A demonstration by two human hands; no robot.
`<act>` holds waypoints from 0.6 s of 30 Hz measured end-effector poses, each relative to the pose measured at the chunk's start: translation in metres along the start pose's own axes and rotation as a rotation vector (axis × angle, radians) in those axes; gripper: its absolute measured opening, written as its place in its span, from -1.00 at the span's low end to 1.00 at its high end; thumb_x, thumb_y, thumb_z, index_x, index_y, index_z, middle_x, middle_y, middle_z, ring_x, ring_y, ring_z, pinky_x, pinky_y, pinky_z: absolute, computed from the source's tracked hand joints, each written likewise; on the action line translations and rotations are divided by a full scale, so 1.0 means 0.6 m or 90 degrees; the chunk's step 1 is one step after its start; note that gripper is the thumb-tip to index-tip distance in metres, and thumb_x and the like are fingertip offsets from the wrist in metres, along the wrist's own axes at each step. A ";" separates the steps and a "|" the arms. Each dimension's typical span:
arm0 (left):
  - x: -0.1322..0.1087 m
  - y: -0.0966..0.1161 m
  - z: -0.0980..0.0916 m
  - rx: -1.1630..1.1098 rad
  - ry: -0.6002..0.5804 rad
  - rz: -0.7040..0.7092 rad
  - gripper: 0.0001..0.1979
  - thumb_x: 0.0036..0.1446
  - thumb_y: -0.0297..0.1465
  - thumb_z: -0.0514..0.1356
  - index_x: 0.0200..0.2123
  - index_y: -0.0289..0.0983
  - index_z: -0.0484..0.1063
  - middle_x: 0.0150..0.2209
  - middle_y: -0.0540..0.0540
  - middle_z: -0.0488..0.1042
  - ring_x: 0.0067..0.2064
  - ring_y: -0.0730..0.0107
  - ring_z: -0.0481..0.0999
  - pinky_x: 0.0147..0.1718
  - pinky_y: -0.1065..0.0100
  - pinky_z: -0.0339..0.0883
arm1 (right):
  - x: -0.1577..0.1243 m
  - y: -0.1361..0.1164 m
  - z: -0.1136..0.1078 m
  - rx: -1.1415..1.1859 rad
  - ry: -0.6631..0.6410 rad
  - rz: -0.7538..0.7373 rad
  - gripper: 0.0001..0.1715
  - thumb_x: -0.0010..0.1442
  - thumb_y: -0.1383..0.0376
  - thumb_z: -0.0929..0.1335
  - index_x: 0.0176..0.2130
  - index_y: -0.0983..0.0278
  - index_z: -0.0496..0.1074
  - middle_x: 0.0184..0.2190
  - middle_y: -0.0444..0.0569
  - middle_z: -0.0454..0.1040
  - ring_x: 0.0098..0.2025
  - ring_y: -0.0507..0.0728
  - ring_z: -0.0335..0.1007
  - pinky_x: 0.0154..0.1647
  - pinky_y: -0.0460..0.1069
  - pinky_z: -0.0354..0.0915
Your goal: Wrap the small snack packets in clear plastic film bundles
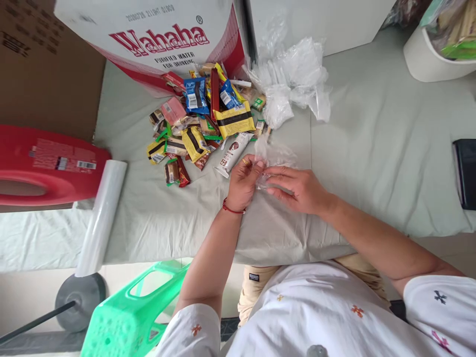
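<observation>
My left hand (242, 184) pinches a clear plastic bag (277, 154) between thumb and fingers near the table's front. From the other side, my right hand (302, 189) has its fingers and thumb closed on the same thin bag. The bag looks crumpled, and I see nothing inside it. Just beyond my left hand lies a white wrapped snack bar (234, 153). Behind that bar is a heap of small packaged snacks, with a yellow packet (234, 120) and a blue packet (196, 95) on top. A bunch of crumpled clear bags (288, 74) lies past the heap, to its right.
A Wahaha carton (159, 34) stands behind the snacks. To the left are a red jug (70, 163) and a plastic film roll (102, 215) overhanging the table edge. A white bin (427, 57) and a black object (465, 173) are at right; a green stool (126, 317) stands below.
</observation>
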State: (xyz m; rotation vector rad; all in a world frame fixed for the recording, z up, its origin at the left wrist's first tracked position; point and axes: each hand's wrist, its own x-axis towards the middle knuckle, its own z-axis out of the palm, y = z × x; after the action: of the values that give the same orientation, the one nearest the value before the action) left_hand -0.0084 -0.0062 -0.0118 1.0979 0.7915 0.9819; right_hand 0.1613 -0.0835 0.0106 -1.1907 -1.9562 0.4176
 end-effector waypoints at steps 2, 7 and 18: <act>0.001 -0.001 -0.002 -0.032 0.014 -0.007 -0.71 0.11 -0.15 0.46 -0.29 -0.21 0.53 -0.34 0.05 0.51 -0.32 0.51 0.47 -0.26 0.45 0.36 | 0.003 0.002 -0.007 0.025 0.088 0.065 -0.80 0.42 0.24 0.34 0.00 0.16 0.52 0.08 0.02 0.59 -0.05 0.14 0.61 -0.08 0.02 0.49; -0.001 0.008 -0.002 -0.090 0.021 -0.039 -0.67 0.02 -0.15 0.50 -0.28 -0.19 0.54 -0.30 -0.01 0.59 -0.18 0.29 0.62 -0.14 0.29 0.45 | 0.008 0.041 -0.027 -0.020 0.282 0.233 -0.77 0.38 0.21 0.35 0.01 0.16 0.46 0.05 0.06 0.48 -0.35 0.07 0.47 -0.27 0.06 0.46; 0.003 0.021 -0.016 -0.128 -0.042 -0.149 -0.78 0.00 -0.26 0.46 -0.39 -0.23 0.53 -0.44 0.00 0.60 -0.42 0.40 0.58 -0.33 0.34 0.43 | 0.043 0.203 -0.096 -0.189 0.208 0.413 -0.17 0.19 0.05 0.49 0.33 0.13 0.22 0.37 0.24 0.15 0.20 0.38 0.39 0.05 0.25 0.46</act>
State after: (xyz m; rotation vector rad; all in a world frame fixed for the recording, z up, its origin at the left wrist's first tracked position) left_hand -0.0192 0.0007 -0.0021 0.8391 0.7316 0.8053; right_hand 0.2713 -0.0066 -0.0176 -1.9545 -1.3498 0.2338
